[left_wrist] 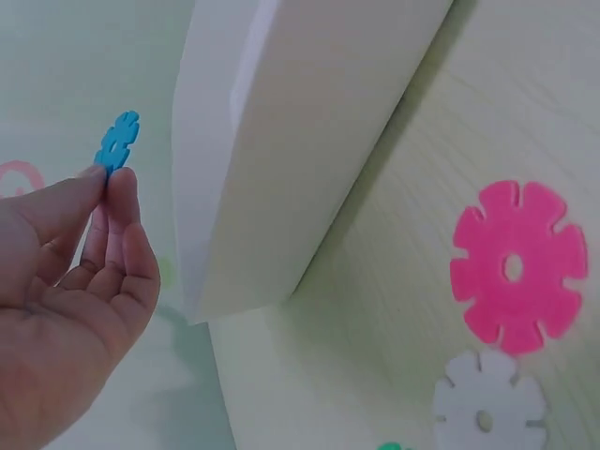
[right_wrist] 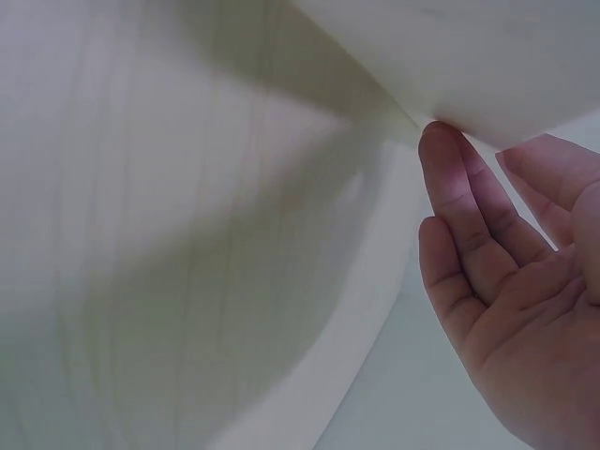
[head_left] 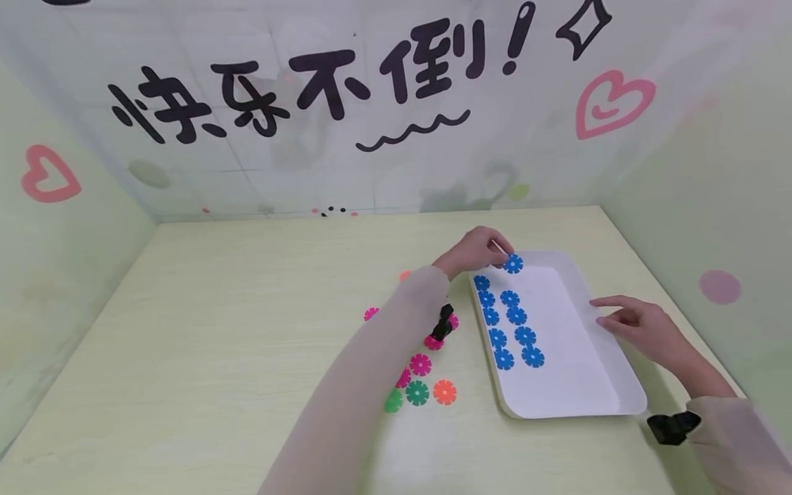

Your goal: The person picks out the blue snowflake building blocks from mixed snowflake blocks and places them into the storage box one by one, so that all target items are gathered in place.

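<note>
In the head view, my left hand (head_left: 475,250) is over the far left corner of a white tray (head_left: 572,323). Its thumb and fingertips pinch a blue snowflake disc (head_left: 513,264), seen nearly edge-on as the blue disc (left_wrist: 118,142) in the left wrist view. Inside the tray, several more blue discs (head_left: 525,336) lie in two columns along the left side. At the tray's right side is my right hand (head_left: 643,330). Its index fingertip and thumb touch the rim, apart from each other, and the other fingers bend loosely in the right wrist view.
Left of the tray lie loose discs: pink (head_left: 421,364), orange (head_left: 444,392), dark green (head_left: 417,393) and light green (head_left: 393,401). My left sleeve (head_left: 365,371) covers part of that group. A white disc (left_wrist: 487,408) shows in the left wrist view. Walls enclose the table's back and sides.
</note>
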Motion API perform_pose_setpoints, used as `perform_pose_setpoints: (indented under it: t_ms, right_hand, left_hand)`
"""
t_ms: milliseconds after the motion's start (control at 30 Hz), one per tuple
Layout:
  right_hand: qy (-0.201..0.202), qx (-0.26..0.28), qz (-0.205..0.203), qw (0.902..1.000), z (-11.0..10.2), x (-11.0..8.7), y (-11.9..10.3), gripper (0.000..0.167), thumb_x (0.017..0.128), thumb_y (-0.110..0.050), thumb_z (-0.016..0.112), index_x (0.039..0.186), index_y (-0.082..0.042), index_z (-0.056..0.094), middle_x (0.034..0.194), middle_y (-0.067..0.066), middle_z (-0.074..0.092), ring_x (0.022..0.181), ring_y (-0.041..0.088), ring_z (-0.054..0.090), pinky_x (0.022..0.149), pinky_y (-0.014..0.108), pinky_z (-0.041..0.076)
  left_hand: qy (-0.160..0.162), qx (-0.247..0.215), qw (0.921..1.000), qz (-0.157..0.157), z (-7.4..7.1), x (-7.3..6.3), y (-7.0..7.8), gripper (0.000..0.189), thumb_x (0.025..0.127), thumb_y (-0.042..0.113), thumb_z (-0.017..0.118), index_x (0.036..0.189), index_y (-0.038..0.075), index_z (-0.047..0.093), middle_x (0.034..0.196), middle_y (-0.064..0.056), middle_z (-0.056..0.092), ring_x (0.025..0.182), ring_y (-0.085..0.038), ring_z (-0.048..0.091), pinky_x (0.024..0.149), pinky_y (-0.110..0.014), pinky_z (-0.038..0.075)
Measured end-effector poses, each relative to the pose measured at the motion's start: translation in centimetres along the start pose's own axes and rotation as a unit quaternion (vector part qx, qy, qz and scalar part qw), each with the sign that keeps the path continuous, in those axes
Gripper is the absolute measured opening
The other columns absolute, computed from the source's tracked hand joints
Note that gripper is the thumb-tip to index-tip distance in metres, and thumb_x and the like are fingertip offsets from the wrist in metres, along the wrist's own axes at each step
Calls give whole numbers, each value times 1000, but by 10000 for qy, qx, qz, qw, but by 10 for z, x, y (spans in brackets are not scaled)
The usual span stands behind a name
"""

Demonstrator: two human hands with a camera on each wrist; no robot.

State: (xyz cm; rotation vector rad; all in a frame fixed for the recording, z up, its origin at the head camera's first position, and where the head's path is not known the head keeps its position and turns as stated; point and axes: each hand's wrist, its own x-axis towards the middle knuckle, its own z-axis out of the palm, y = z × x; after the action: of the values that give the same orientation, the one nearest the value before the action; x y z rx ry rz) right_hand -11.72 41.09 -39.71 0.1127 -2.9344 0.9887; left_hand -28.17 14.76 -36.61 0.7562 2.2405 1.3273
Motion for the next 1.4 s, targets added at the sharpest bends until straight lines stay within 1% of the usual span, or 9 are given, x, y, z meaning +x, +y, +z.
perform_pose_setpoints:
  t_ms: [267, 433, 567, 700, 900, 1033, 1133, 1233, 1400]
  right_hand:
    - [-20, 66, 125, 9999, 2, -3, 0, 34, 87, -13, 62, 116, 5, 55, 77, 9, 64, 59, 8, 51, 51, 22, 39]
    - [-26, -20, 90, 10000, 1, -4, -2, 34, 88, -12, 62, 116, 5, 55, 78, 10, 64, 60, 7, 52, 52, 22, 40]
    - [-51, -31, 85, 9999, 0, -5, -2, 34, 88, -12, 62, 116, 5, 56, 78, 11, 64, 60, 7, 53, 53, 22, 41]
    - [-59, 17, 98, 9999, -1, -7, -2, 34, 88, -13, 62, 116, 5, 55, 79, 11, 64, 61, 7, 53, 53, 21, 41]
    - [-37, 9, 46, 10000, -2, -5, -4, 33, 88, -12, 62, 115, 5, 56, 78, 10, 64, 61, 7, 53, 53, 21, 41]
    - [-97, 44, 34, 9999, 0, -4, -5, 33, 88, -12, 62, 115, 5, 55, 77, 10, 64, 60, 8, 54, 53, 21, 41]
    - [-119, 59, 30, 9999, 2, -1, -6, 33, 88, -12, 62, 115, 5, 56, 77, 10, 64, 60, 8, 54, 53, 22, 41]
    - [-142, 54, 34, 9999, 2, 2, -7, 34, 88, -13, 62, 116, 5, 55, 78, 10, 64, 60, 8, 53, 52, 22, 41]
    - [-226, 14, 123, 9997, 1, 2, -7, 35, 88, -14, 62, 117, 4, 55, 80, 11, 64, 62, 8, 54, 54, 22, 42]
  left_hand:
    - [-111, 240, 9993, -275, 11, 7, -4, 9, 87, 6, 61, 94, 8, 66, 81, -1, 62, 72, -11, 60, 70, -18, 48]
    - [-277, 894, 9951, -308, 15, 9, -6, 8, 87, 6, 61, 92, 9, 66, 82, 0, 60, 70, -10, 57, 65, -16, 44]
    - [-376, 1542, 9871, -212, 21, 12, -6, 9, 87, 5, 61, 92, 9, 67, 86, 0, 58, 71, -10, 55, 62, -16, 43]
    - [-235, 1890, 9810, -362, 27, 14, -4, 10, 87, 4, 61, 91, 10, 67, 91, 2, 57, 77, -11, 52, 65, -17, 43]
    - [137, 2601, 9636, -603, 36, 13, -4, 11, 89, 7, 59, 93, 14, 66, 91, 4, 60, 80, -9, 52, 73, -19, 44]
    - [155, 3134, 9476, -601, 38, 10, -6, 13, 90, 10, 57, 99, 14, 66, 93, 4, 61, 79, -8, 52, 74, -19, 44]
    - [117, 3369, 9398, -562, 34, 7, -5, 13, 90, 13, 58, 101, 14, 65, 95, 4, 61, 79, -8, 52, 74, -19, 44]
    - [134, 3313, 9426, -394, 27, 2, -4, 15, 89, 14, 60, 103, 13, 64, 96, 4, 61, 81, -8, 52, 75, -18, 43]
    - [258, 2527, 9672, -14, 11, -10, -4, 11, 89, 15, 59, 100, 13, 62, 93, 4, 58, 80, -9, 51, 70, -17, 42]
